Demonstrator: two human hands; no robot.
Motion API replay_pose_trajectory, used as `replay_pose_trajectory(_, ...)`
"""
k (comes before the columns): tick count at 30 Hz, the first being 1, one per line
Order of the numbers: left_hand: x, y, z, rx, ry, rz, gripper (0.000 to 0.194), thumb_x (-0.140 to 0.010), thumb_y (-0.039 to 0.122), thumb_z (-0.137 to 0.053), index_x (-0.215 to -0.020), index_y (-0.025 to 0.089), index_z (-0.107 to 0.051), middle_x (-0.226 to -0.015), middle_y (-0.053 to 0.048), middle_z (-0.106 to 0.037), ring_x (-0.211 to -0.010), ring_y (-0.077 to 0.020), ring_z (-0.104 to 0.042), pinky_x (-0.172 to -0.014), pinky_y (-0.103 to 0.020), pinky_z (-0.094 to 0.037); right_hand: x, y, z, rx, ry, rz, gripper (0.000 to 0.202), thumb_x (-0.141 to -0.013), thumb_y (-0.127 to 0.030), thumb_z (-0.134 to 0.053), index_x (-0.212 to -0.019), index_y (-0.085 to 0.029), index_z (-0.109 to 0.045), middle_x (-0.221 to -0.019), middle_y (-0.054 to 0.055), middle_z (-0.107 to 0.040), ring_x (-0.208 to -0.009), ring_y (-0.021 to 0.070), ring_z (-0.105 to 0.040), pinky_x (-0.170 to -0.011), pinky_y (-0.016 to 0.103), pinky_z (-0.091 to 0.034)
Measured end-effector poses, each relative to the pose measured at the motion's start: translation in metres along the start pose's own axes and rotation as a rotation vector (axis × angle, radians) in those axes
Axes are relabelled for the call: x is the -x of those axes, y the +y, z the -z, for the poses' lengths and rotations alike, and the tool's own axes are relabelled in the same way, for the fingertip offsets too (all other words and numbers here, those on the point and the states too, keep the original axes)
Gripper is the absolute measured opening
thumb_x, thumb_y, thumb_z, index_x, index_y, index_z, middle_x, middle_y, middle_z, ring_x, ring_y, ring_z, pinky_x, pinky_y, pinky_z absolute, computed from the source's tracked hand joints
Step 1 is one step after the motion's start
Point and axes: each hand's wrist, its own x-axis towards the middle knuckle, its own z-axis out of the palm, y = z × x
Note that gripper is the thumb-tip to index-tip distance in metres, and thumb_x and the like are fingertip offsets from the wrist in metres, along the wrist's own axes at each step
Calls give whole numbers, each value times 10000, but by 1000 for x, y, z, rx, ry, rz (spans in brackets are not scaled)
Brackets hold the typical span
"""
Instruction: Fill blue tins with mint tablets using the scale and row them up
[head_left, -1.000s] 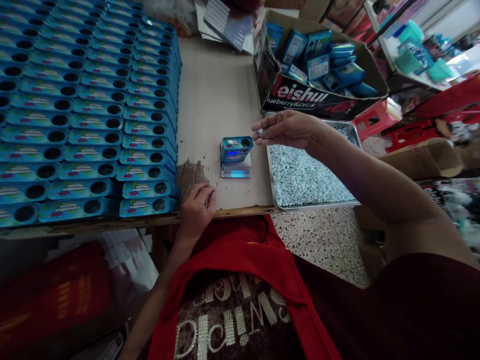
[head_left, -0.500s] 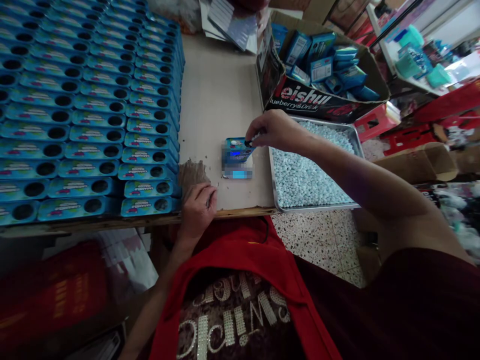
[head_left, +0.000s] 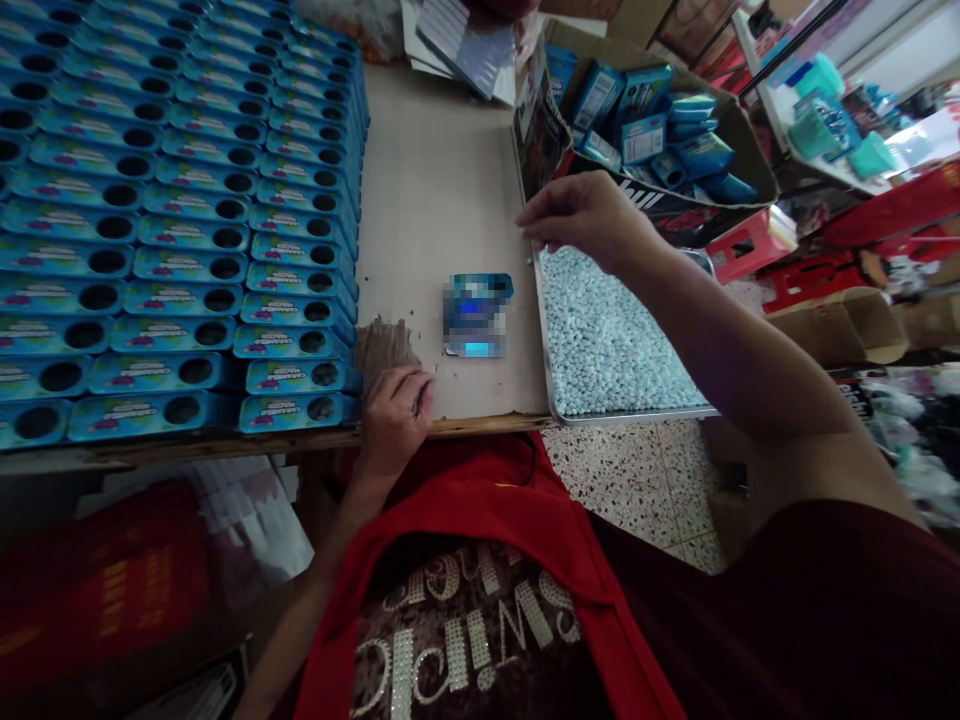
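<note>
My right hand [head_left: 592,218] hangs over the back left corner of the metal tray [head_left: 551,385], fingers drawn together; whether pellets are between them I cannot make out. Small pale blue pellets [head_left: 615,345] fill the tray. Left of it, a small blue box [head_left: 495,284] lies on top of a small device [head_left: 476,349] with a lit blue display, partly pixelated. At the table's front edge rests my left hand [head_left: 397,412], fingers curled, with a dark bit showing between them that is too small to name.
Rows of blue boxes with round dark windows [head_left: 184,235] cover the table's left side. An open carton [head_left: 645,205] of blue packages stands behind the tray. Papers and plastic sheets [head_left: 465,45] lie at the back. Red crates [head_left: 806,275] stand at the right.
My right hand has moved from the blue box to the right and up, over the tray's corner. White pellets seen at its fingertips no longer show. My left hand has stayed put.
</note>
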Motion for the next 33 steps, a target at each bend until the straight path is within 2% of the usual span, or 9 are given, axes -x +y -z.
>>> replay_pose_trajectory(2, -1, 0, 0, -8, 2, -8, 179, -1141, 201, -659, -1084, 197, -828, -1113, -116, -848, -1039, -267, -795, -989, -385, -617, -3, 6, 6, -66, 15, -43, 76, -936, -162, -884, -924, -177, -810, -797, 11, -762, -688, 103, -629, -624, 237, -486)
replay_pose_trajectory(4, -1, 0, 0, -11, 8, -21, 171, -1140, 193, -663, -1084, 196, -824, -1101, -113, -846, -1027, -266, -795, -978, -381, -614, -1, 8, 0, -53, 2, -4, 119, -920, -222, -914, -949, -183, -806, -794, 4, -740, -705, 120, -602, -625, 249, -475)
replay_pose_trajectory(9, -2, 0, 1, -25, 6, -36, 163, -1145, 193, -662, -1099, 189, -818, -1111, -118, -845, -1039, -268, -797, -990, -380, -614, 7, -3, -45, 214, -99, 286, 95, -925, -233, -853, -1002, -176, -848, -810, 18, -688, -822, 181, -615, -757, 322, -496)
replay_pose_trajectory(12, -1, -1, 0, -23, 5, -27, 180, -1147, 201, -651, -1089, 192, -820, -1107, -120, -847, -1037, -269, -793, -996, -386, -620, 3, -8, -66, 425, -160, 421, 177, -938, -218, -787, -1076, -161, -882, -844, 27, -692, -855, 190, -621, -835, 346, -477)
replay_pose_trajectory(17, 1, -1, -1, 8, -46, 44, 190, -1137, 225, -645, -1079, 211, -826, -1121, -122, -847, -1051, -274, -792, -1003, -401, -616, -5, -1, -72, 565, -190, 425, 232, -934, -212, -738, -1094, -162, -899, -890, 35, -723, -868, 195, -612, -871, 357, -425)
replay_pose_trajectory(24, 0, -1, 1, -7, -25, 12, 174, -1139, 215, -654, -1086, 209, -819, -1106, -113, -849, -1037, -266, -799, -986, -381, -618, 7, 13, -51, 498, -129, 329, 143, -907, -250, -784, -993, -169, -866, -847, 31, -692, -851, 197, -588, -844, 361, -430)
replay_pose_trajectory(26, -1, -2, 1, -5, -19, -2, 172, -1142, 210, -655, -1083, 208, -816, -1099, -108, -851, -1034, -262, -804, -985, -374, -620, 12, 14, -36, 404, -84, 264, 121, -919, -278, -815, -975, -176, -848, -795, 19, -665, -822, 194, -578, -795, 348, -453)
replay_pose_trajectory(30, 0, -3, 1, -7, -45, 28, 176, -1138, 217, -657, -1076, 214, -822, -1106, -108, -853, -1034, -262, -805, -987, -380, -623, 7, 21, 1, 254, 92, 135, 108, -980, -330, -806, -979, -224, -827, -751, 5, -635, -798, 211, -579, -722, 332, -508)
replay_pose_trajectory(33, 1, -3, 1, -11, -81, 53, 179, -1132, 224, -664, -1068, 218, -831, -1109, -114, -855, -1029, -270, -798, -987, -395, -621, -12, 34, 20, 399, 122, 76, 60, -965, -256, -814, -963, -202, -840, -754, 23, -647, -828, 223, -607, -792, 352, -539)
